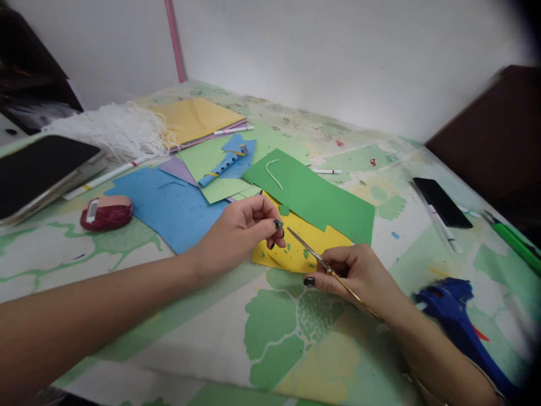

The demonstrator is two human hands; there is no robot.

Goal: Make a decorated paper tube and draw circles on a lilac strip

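Observation:
My right hand (355,270) grips a pair of gold-handled scissors (310,248), blades pointing up and left. Opposite their tip, my left hand (249,225) pinches a tiny green piece (279,224) between thumb and finger; its exact shape is too small to tell. Both hands are over a yellow sheet (329,239) strewn with small green scraps (306,254). Just behind lies a larger green sheet (316,192) with a curved white string (274,176) on it. Farther back is a rolled blue paper tube (222,169) with dark dots and yellow bands.
Blue sheets (169,206) and a maroon-and-pink device (107,213) lie left, near a tablet-like device (46,169) and a heap of white strings (110,129). At right are a blue glue gun (456,316), a black phone (442,200) and a green cutter (515,242).

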